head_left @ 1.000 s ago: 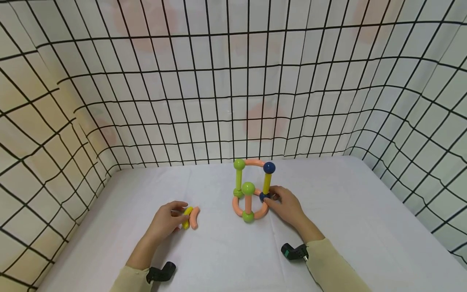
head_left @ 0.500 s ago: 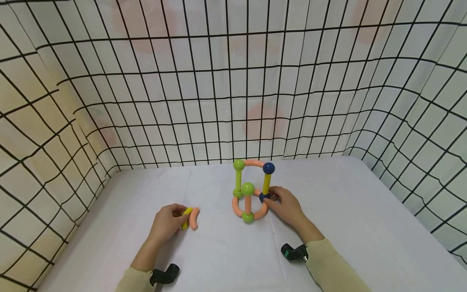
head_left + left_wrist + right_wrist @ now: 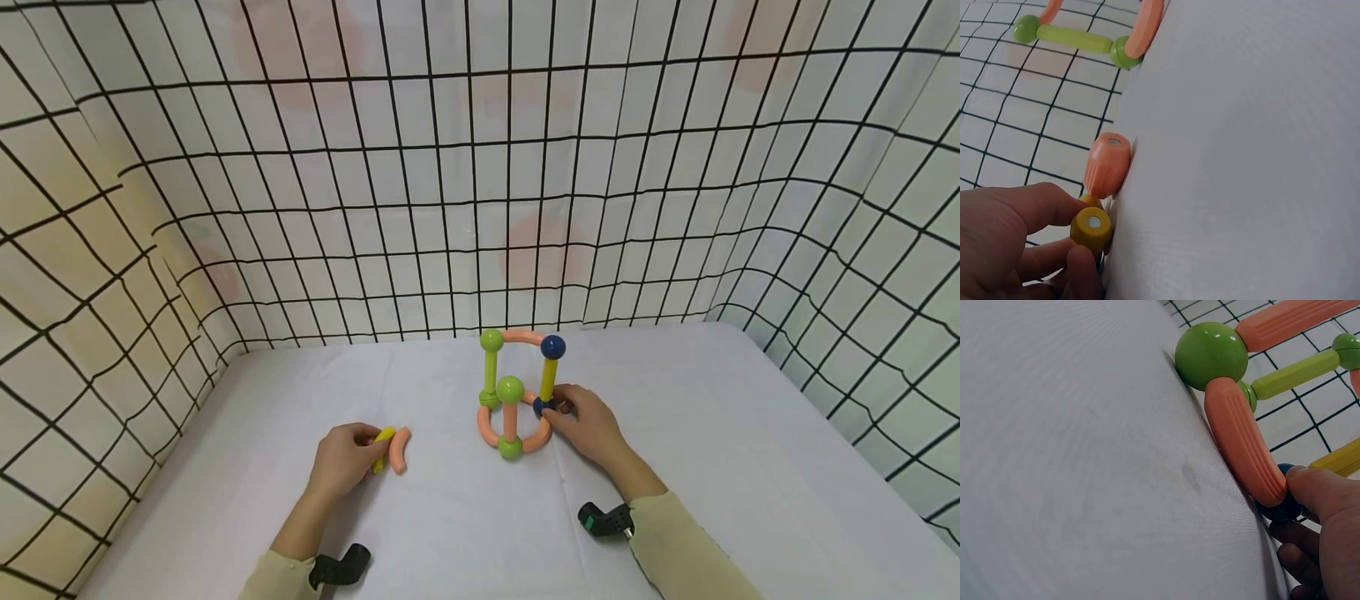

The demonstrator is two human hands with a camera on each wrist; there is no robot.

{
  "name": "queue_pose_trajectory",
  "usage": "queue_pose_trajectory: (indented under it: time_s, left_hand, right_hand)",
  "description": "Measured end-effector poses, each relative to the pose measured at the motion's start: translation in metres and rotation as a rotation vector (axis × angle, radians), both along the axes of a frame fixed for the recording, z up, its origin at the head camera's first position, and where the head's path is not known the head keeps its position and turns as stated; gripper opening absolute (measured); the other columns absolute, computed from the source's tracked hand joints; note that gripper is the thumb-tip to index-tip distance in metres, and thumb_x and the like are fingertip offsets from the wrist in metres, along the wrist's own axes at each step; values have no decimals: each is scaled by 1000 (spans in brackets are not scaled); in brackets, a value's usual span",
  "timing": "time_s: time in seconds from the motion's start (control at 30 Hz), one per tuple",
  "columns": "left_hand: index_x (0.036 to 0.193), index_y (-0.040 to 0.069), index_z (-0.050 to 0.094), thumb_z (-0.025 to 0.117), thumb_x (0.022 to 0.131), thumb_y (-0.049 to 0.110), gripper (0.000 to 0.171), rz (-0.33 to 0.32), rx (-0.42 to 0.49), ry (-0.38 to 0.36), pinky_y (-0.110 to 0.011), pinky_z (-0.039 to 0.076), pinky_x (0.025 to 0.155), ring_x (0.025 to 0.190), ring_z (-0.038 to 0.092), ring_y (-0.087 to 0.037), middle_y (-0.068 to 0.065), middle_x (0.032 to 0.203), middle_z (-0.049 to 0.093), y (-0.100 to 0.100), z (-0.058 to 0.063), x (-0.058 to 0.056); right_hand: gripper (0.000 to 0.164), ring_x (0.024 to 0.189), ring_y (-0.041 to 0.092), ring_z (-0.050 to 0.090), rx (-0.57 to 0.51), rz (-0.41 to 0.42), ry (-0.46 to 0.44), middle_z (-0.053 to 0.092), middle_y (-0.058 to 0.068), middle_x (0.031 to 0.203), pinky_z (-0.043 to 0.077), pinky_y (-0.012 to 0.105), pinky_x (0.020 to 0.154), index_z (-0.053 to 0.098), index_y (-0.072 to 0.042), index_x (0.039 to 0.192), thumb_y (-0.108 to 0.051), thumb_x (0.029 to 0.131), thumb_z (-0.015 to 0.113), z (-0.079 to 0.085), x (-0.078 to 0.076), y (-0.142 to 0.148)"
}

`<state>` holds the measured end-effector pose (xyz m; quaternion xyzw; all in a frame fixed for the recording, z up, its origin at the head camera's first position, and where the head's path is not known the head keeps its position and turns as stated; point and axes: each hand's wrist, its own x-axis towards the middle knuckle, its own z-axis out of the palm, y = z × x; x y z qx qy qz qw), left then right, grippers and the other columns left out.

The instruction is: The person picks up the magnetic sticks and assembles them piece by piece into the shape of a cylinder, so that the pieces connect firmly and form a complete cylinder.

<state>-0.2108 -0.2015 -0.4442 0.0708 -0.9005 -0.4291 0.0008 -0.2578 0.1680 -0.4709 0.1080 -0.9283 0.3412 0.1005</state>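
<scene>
My left hand (image 3: 342, 460) pinches a yellow magnetic rod (image 3: 1090, 230) between thumb and fingers, low at the tabletop. Just right of it lies a curved salmon rod (image 3: 399, 451), its end facing the left wrist camera. A magnetic rod-and-ball frame stands right of centre, with a ring of curved salmon rods (image 3: 1244, 440) at its base. Three uprights rise from this ring: a lime rod (image 3: 491, 372), a salmon rod (image 3: 510, 421) and a yellow rod (image 3: 550, 379), each topped by a ball. With thumb and fingers, my right hand (image 3: 590, 425) holds the lower dark blue ball (image 3: 1280, 511).
A white cloth covers the table (image 3: 465, 525). Behind it and along both sides stands a black wire grid (image 3: 450, 167) with white sheeting. One curved salmon rod (image 3: 522, 337) bridges the rear lime ball (image 3: 492, 340) and the upper dark blue ball (image 3: 553, 347).
My left fingers have closed in on the yellow rod, and the left hand has shifted slightly. The right hand and the frame stay in place.
</scene>
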Motion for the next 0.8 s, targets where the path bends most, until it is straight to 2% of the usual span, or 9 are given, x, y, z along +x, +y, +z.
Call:
queue_pose_trajectory:
  time_s: [0.37,0.63,0.8]
  left_hand:
    - [111,-3,70,71,89,22,33,20,10,-35,-27,47,53,58,56,-14,-8,86,67,0,1,-1]
    - [117,-1,67,70,89,24,38,38,107,-68,-27,46,54,55,52,-14,-10,93,67,-2,0,-2]
    - [116,0,66,68,90,25,37,50,120,-102,-27,45,54,57,51,-14,-9,92,63,-4,0,-5]
  right_hand:
    - [41,93,20,60,0,5,0,70,9,112,48,37,82,64,-6,126,-28,92,70,-1,0,0]
    - [39,95,22,59,-8,7,42,70,8,111,47,37,82,65,-8,125,-27,91,71,-3,1,1]
    - [37,97,23,59,1,5,70,71,7,110,46,37,81,66,-10,124,-25,90,73,-4,0,1]
